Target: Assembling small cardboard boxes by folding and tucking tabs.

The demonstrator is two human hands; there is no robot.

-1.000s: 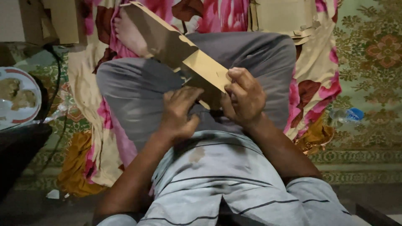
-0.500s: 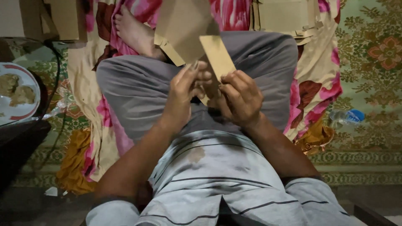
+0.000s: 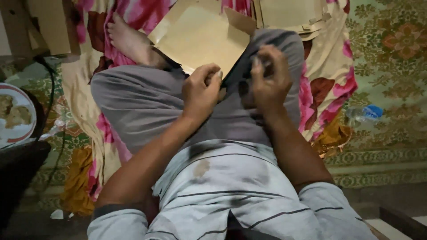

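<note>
A flat piece of brown cardboard (image 3: pixel 200 40) with a folded flap lies across my lap, over my grey trousers. My left hand (image 3: pixel 201 91) pinches its near edge between thumb and fingers. My right hand (image 3: pixel 268 80) hovers just to the right of the cardboard, fingers curled and blurred; I cannot tell whether it holds anything. My bare foot (image 3: pixel 129 40) rests on the floral cloth just left of the cardboard.
More brown cardboard pieces (image 3: pixel 289 15) are stacked at the top right. A pink floral cloth (image 3: pixel 329 84) covers the floor under my legs. A plate with food (image 3: pixel 15 115) stands at the left, and a plastic bottle (image 3: pixel 364 113) lies on the patterned carpet at right.
The cardboard has swung from standing tilted between both hands to lying flatter over my lap. My right hand has come off it; my left hand still grips its edge.
</note>
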